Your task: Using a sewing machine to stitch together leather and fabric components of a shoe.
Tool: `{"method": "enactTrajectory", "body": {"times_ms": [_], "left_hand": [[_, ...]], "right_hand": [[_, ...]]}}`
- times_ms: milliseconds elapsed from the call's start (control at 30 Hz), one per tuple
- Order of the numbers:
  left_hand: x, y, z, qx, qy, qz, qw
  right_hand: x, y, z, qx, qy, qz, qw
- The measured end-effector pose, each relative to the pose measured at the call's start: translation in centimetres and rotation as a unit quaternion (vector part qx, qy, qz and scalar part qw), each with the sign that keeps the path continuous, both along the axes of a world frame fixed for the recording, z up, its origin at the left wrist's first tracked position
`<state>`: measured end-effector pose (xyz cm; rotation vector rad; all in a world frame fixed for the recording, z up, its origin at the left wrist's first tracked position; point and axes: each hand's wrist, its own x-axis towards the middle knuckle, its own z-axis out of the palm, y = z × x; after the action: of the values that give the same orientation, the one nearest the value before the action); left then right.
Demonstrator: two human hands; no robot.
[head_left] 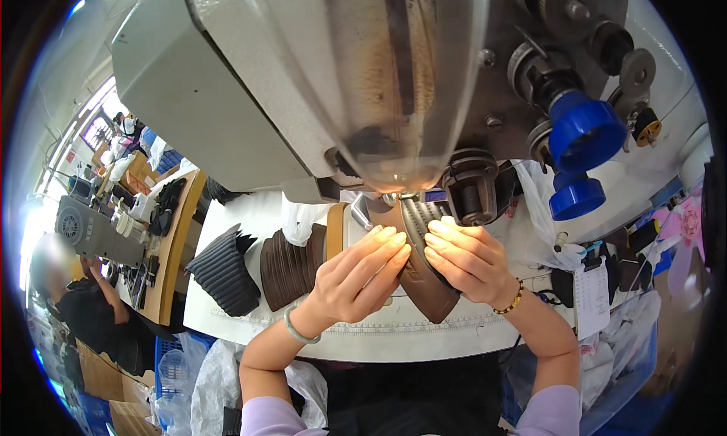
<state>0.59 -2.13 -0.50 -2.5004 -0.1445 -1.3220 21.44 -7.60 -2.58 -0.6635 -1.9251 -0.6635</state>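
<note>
A pointed brown leather piece lies under the sewing machine, a dark ridged strip along its upper part. My left hand grips its left edge, fingers bent and pressed together just in front of the needle area. On the right edge, my right hand has its fingertips closed on the same piece, close to the presser area. The needle itself is hidden behind the machine's clear shield. A shiny metal part sits beside my left fingertips.
Left of my hands lie a fanned stack of brown pieces and a stack of black ones. Blue knobs jut from the machine at upper right. A seated person works at another machine, far left. Plastic bags hang below the table.
</note>
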Motion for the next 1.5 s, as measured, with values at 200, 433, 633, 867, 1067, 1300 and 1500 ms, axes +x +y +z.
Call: {"method": "enactTrajectory", "body": {"times_ms": [200,433,633,867,1067,1300,1500], "left_hand": [[0.2,-0.4,0.9,0.031,0.073,0.02,0.997],[-0.4,-1.0,2.0,0.036,0.114,0.04,0.992],[-0.5,-0.9,2.0,0.055,0.108,0.046,0.992],[-0.5,-0.8,2.4,0.053,0.096,0.019,0.994],[-0.3,-0.6,2.6,0.047,0.094,0.016,0.994],[-0.8,1.2,2.4,-0.027,0.081,-0.026,0.996],[-0.1,-0.1,2.5,-0.018,0.053,0.012,0.998]], "right_hand": [[0.5,0.2,-0.4,0.001,-0.002,-0.006,1.0],[0.7,0.2,0.1,-0.013,-0.017,0.002,1.0],[0.8,-0.2,0.2,-0.056,-0.004,0.023,0.998],[0.3,-0.5,0.2,-0.045,0.022,0.028,0.998],[0.8,-0.1,-0.2,-0.05,0.01,0.023,0.998],[-0.5,0.1,0.3,-0.044,0.044,0.002,0.998],[0.2,0.2,-0.2,-0.062,0.048,0.023,0.997]]}}
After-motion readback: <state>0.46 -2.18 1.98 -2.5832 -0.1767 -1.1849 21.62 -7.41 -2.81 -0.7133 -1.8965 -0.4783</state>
